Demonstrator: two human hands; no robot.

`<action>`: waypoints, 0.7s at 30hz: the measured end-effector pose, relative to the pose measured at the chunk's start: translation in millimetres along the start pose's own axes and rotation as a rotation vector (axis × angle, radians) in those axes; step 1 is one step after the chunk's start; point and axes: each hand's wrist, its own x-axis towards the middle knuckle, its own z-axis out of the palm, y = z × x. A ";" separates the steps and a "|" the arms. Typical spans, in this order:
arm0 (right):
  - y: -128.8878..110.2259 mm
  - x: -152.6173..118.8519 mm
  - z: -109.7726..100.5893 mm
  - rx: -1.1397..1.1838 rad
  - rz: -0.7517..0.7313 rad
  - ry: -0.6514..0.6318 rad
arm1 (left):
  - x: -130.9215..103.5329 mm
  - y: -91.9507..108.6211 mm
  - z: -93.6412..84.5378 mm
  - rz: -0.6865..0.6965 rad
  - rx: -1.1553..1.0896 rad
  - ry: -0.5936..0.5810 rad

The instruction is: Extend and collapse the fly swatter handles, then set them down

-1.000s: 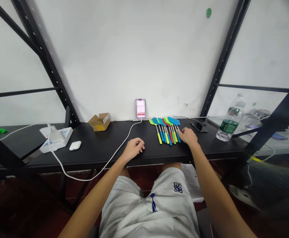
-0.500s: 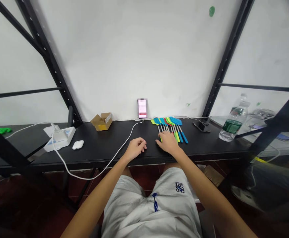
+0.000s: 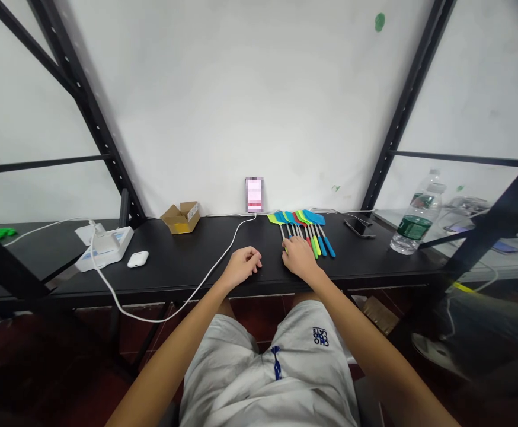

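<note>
Several silicone spatulas (image 3: 316, 217) lie side by side on the black tabletop, their blue, yellow-green and red heads pointing at the wall and their coloured handles towards me. My right hand (image 3: 299, 256) is over the handles at the left end of the row. Its fingers and thumb are closed on the leftmost spatula (image 3: 275, 219), which has a yellow-green head; the hand hides most of that handle. Left of it, my left hand (image 3: 242, 265) rests near the table's front edge with fingers loosely curled and nothing visible in them.
A phone (image 3: 254, 194) leans on the wall, its white cable (image 3: 205, 279) running across the table and over the front edge. On the left are an open cardboard box (image 3: 181, 219), a white earbud case (image 3: 138, 259) and a power strip (image 3: 112, 249). On the right are a dark phone (image 3: 359, 228) and water bottles (image 3: 414, 225).
My right hand has shifted slightly right, and its thumb has drawn in towards the fingers at the leftmost handle. My left hand and the row of spatulas stay put.
</note>
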 end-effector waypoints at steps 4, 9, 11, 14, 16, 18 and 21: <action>-4.4 -2.4 -6.5 0.004 -0.012 -0.038 | 0.2 0.3 0.3 0.003 0.001 -0.003; -14.4 -7.8 -18.8 -0.028 -0.027 -0.084 | 0.7 0.5 0.3 0.003 0.007 -0.007; -19.3 -10.2 -23.4 -0.041 -0.036 -0.107 | 0.3 1.3 0.0 0.003 0.008 -0.008; -25.7 -13.2 -27.2 -0.055 -0.030 -0.129 | -0.4 2.3 -0.5 -0.002 0.005 -0.008; -28.6 -14.2 -27.7 -0.059 0.000 -0.143 | -0.5 2.4 -0.6 -0.005 0.004 -0.007; -30.4 -14.2 -26.9 -0.057 0.051 -0.155 | -0.4 2.0 -0.4 -0.005 0.003 -0.006; -31.2 -12.7 -25.1 -0.042 0.143 -0.155 | -0.3 1.2 -0.1 0.000 0.000 0.001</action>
